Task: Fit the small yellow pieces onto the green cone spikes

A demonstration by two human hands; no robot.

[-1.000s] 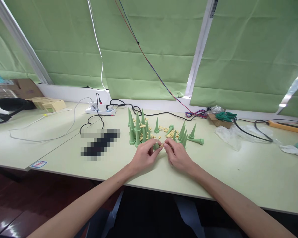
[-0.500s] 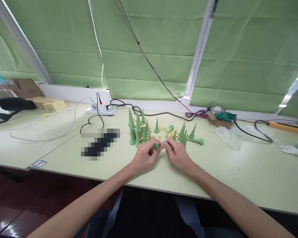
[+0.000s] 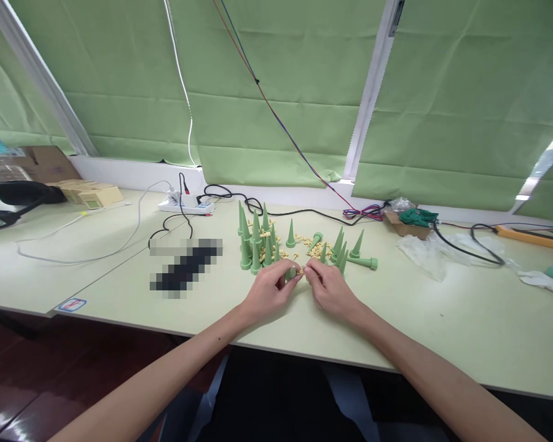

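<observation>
A lone head-worn camera looks forward and down across a table (image 3: 442, 331) from its near edge, close above the wearer's forearms (image 3: 179, 368). The wide view centers on the left hand (image 3: 271, 287) and right hand (image 3: 329, 285), reaching to green blinds (image 3: 451, 123) at the far side and floor (image 3: 41, 368) at near left, with the table running off both sides.

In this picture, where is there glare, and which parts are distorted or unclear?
Head view: bright glare in the window gap at far right, reflections on the floor at lower left; head view: window frames lean outward, probably lens distortion; head view: a patch on the table is pixelated, and the yellow piece at the left hand is too small for detail.
</observation>
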